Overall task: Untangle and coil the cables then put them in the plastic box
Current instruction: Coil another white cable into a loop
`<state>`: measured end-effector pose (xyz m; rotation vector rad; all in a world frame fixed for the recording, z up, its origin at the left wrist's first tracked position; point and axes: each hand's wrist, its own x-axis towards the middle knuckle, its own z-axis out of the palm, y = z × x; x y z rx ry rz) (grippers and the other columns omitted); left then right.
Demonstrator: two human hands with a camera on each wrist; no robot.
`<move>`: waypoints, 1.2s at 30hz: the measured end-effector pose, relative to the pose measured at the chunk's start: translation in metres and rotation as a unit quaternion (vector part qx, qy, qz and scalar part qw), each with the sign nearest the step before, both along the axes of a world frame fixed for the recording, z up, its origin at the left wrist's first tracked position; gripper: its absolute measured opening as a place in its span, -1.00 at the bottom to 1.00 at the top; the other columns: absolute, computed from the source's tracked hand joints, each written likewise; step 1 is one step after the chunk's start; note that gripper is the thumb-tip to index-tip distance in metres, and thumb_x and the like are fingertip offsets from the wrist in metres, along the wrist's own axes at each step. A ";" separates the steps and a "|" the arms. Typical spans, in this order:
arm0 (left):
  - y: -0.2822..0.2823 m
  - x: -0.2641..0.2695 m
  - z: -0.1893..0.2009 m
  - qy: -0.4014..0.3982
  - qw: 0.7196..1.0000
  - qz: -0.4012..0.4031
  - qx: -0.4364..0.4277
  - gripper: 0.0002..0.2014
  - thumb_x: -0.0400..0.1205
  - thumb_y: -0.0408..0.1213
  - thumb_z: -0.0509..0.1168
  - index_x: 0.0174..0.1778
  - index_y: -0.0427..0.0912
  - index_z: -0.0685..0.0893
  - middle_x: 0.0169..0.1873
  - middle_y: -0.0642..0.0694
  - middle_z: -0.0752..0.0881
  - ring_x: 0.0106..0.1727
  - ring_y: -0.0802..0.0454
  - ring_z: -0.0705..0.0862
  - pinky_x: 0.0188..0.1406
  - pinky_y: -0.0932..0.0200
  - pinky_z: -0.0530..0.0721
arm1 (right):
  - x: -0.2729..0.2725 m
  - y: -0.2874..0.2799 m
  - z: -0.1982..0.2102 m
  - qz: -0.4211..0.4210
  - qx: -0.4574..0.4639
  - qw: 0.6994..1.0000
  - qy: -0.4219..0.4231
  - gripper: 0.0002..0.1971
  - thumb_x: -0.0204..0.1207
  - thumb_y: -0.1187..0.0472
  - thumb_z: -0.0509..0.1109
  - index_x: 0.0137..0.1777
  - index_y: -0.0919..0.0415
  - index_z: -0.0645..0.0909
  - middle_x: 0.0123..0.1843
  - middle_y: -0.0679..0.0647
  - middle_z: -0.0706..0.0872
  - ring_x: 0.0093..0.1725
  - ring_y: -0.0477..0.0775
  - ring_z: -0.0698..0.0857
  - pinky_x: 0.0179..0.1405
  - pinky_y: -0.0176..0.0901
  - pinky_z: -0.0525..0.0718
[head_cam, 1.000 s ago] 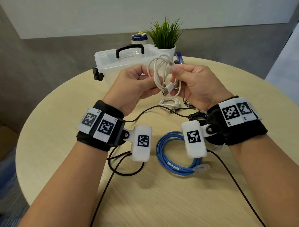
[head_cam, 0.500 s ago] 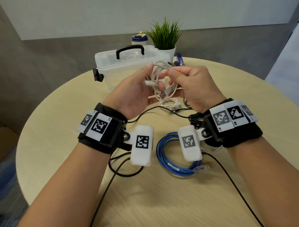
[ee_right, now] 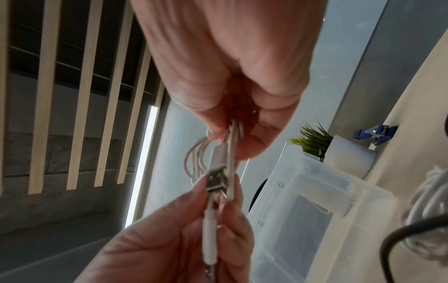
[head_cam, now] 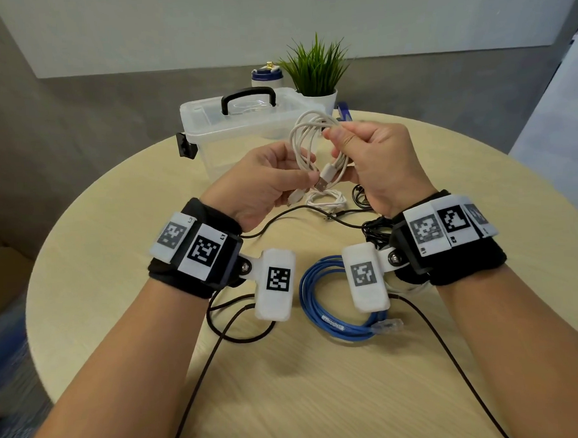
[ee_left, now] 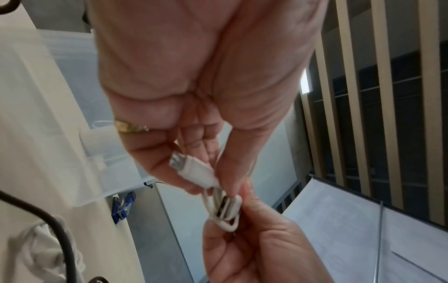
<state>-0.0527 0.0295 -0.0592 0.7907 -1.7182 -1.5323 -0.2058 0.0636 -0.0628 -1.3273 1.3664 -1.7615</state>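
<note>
Right hand [head_cam: 374,163] pinches the white cable [head_cam: 306,142] coil's top so loops hang gathered (plugs dangling), left hand [head_cam: 266,183] pinching the tail for tucking.

place: office meeting room | cues: round table [head_cam: 116,246], whiteboard wall [head_cam: 272,21], carpet floor [head_cam: 9,363]

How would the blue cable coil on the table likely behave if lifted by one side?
The blue cable coil lies in loose, unbound loops, so it would probably sag and spread rather than stay round. Its clear plug end sticks out free and would likely dangle. It looks thicker than the white cable, so probably somewhat springier.
</note>
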 end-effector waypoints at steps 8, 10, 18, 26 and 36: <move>-0.003 0.004 0.000 -0.103 0.993 0.036 -0.037 -0.85 0.42 -0.38 0.51 -0.26 -0.23 0.65 -0.41 -0.14 0.71 -0.37 -0.01 0.59 -0.41 0.24 0.56 | -0.006 -0.001 0.001 -0.026 -0.007 1.000 0.002 -0.91 0.59 0.25 0.39 -0.03 0.19 0.73 -0.38 0.04 0.64 -0.42 -0.04 0.68 -0.29 0.12 0.79; 0.000 0.005 0.002 -0.112 0.992 -0.005 -0.049 -0.93 0.45 -0.41 0.47 -0.24 -0.23 0.71 -0.44 -0.07 0.71 -0.44 0.09 0.57 -0.49 0.32 0.53 | -0.012 0.000 0.003 -0.041 -0.003 0.999 -0.005 -0.91 0.60 0.24 0.39 -0.01 0.18 0.73 -0.37 0.03 0.65 -0.43 -0.01 0.69 -0.28 0.12 0.80; 0.002 0.007 0.001 -0.151 0.980 -0.091 -0.094 -0.90 0.57 -0.50 0.33 -0.22 -0.25 0.64 -0.60 0.02 0.62 -0.55 0.14 0.49 -0.47 0.31 0.51 | -0.014 0.001 0.002 0.008 0.006 1.000 -0.017 -0.89 0.63 0.27 0.33 -0.04 0.26 0.68 -0.34 0.09 0.55 -0.55 0.01 0.68 -0.44 0.04 0.76; 0.001 0.006 0.001 -0.237 0.961 -0.055 -0.134 -0.90 0.56 -0.44 0.38 -0.25 -0.22 0.61 -0.59 -0.04 0.59 -0.54 0.08 0.47 -0.46 0.25 0.51 | -0.014 0.000 0.000 0.085 0.015 0.996 -0.031 -0.76 0.69 0.38 0.19 0.24 0.23 0.62 -0.30 0.12 0.55 -0.48 -0.06 0.69 -0.42 -0.16 0.70; 0.004 -0.001 -0.006 -0.244 0.958 -0.040 -0.148 -0.78 0.27 -0.27 0.31 -0.18 -0.07 0.65 -0.18 -0.13 0.83 0.11 -0.38 0.66 0.27 -0.41 0.53 | -0.002 -0.001 -0.002 0.106 -0.004 0.994 0.029 -0.66 0.69 0.42 0.08 0.12 0.08 0.65 -0.39 0.05 0.46 -0.42 -0.02 0.50 -0.32 -0.07 0.56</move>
